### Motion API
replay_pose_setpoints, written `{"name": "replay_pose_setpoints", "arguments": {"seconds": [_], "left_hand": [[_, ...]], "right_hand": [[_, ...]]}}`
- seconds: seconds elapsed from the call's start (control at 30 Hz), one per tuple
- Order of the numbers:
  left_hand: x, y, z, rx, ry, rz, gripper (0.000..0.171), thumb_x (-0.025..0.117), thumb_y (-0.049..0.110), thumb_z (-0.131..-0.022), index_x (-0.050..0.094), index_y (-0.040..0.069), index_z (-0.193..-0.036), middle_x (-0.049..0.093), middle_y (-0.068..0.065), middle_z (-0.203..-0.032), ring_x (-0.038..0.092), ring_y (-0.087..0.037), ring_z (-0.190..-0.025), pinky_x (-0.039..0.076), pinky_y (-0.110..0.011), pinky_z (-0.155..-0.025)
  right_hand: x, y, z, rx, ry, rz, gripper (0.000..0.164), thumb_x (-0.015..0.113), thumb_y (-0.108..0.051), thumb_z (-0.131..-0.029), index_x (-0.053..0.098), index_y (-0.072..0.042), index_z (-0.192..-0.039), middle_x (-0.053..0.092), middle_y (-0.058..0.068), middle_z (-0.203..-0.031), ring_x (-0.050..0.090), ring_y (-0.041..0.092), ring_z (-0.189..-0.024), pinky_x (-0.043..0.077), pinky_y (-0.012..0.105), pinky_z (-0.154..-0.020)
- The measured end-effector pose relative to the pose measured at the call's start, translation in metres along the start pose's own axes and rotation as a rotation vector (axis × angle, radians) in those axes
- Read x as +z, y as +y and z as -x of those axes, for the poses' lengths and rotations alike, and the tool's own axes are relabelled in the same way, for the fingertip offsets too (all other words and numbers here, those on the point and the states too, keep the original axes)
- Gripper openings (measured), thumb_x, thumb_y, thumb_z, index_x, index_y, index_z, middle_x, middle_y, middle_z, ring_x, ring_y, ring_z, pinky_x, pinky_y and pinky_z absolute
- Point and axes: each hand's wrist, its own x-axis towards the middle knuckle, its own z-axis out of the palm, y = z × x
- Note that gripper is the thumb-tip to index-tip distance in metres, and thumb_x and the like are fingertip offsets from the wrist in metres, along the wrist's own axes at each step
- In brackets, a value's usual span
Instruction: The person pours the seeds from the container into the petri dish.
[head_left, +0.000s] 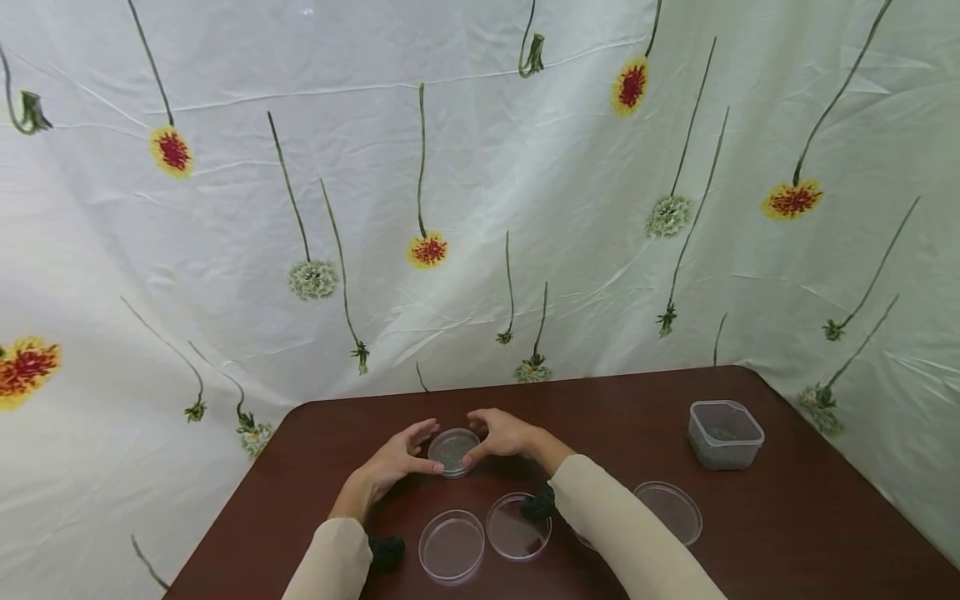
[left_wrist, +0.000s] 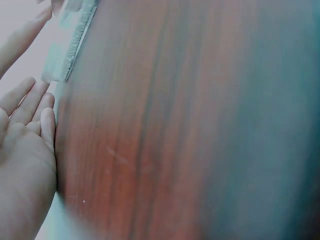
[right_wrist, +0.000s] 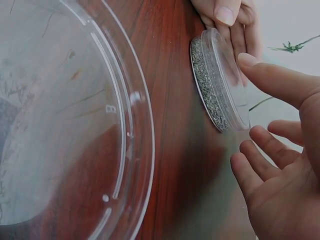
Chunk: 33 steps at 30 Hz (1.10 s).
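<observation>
A round clear petri dish [head_left: 453, 450] with its lid on stands towards the far side of the table; the right wrist view shows grey granules inside the petri dish [right_wrist: 209, 82]. My left hand [head_left: 395, 458] is at its left side, thumb at the near edge and fingers loosely spread. On the opposite side is my right hand [head_left: 507, 435], thumb by the lid's rim and fingers apart, off the dish. In the left wrist view the left hand [left_wrist: 27, 145] has extended fingers beside the dish. Whether either thumb presses the lid, I cannot tell.
Two clear dish parts [head_left: 452, 547] [head_left: 519, 527] lie nearer, between the forearms. Another clear round dish part [head_left: 669, 510] lies right of the right sleeve, which partly covers one more. A clear plastic tub [head_left: 725, 435] with grey contents stands at the right. A flowered cloth [head_left: 480, 183] hangs behind.
</observation>
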Motion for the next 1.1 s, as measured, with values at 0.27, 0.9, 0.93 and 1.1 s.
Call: {"name": "replay_pose_setpoints", "arguments": {"seconds": [0.27, 0.9, 0.93, 1.1], "left_hand": [[0.002, -0.002, -0.002, -0.021, 0.03, 0.037, 0.094, 0.084, 0.008, -0.088, 0.025, -0.004, -0.161, 0.032, -0.027, -0.162, 0.021, -0.049, -0.15, 0.016, -0.062, -0.119], [-0.008, 0.019, 0.013, 0.001, 0.249, -0.038, 0.087, 0.088, 0.013, -0.085, 0.038, 0.005, -0.156, 0.043, -0.026, -0.154, 0.037, -0.045, -0.143, 0.033, -0.065, -0.11], [-0.008, 0.021, 0.015, 0.006, 0.255, -0.042, 0.086, 0.087, 0.013, -0.085, 0.039, 0.005, -0.156, 0.043, -0.026, -0.153, 0.038, -0.045, -0.142, 0.034, -0.065, -0.11], [-0.004, 0.028, 0.024, 0.024, 0.273, -0.062, 0.081, 0.086, 0.014, -0.087, 0.041, 0.006, -0.155, 0.044, -0.026, -0.153, 0.041, -0.044, -0.141, 0.036, -0.065, -0.108]], "right_hand": [[-0.01, 0.004, 0.006, -0.005, 0.023, 0.001, 0.082, 0.087, -0.015, -0.086, 0.044, 0.003, -0.153, 0.053, 0.023, -0.146, 0.052, 0.038, -0.133, 0.045, 0.05, -0.105], [-0.071, -0.004, 0.044, -0.029, 0.039, -0.048, 0.08, 0.083, -0.016, -0.09, 0.041, -0.003, -0.157, 0.049, 0.016, -0.151, 0.044, 0.04, -0.139, 0.046, 0.052, -0.104], [-0.074, -0.004, 0.046, -0.026, 0.041, -0.047, 0.08, 0.083, -0.016, -0.09, 0.041, -0.004, -0.157, 0.048, 0.016, -0.151, 0.044, 0.04, -0.139, 0.046, 0.052, -0.104], [-0.088, 0.001, 0.058, -0.011, 0.049, -0.055, 0.08, 0.083, -0.017, -0.091, 0.041, -0.008, -0.158, 0.047, 0.014, -0.152, 0.042, 0.04, -0.14, 0.045, 0.054, -0.104]]}}
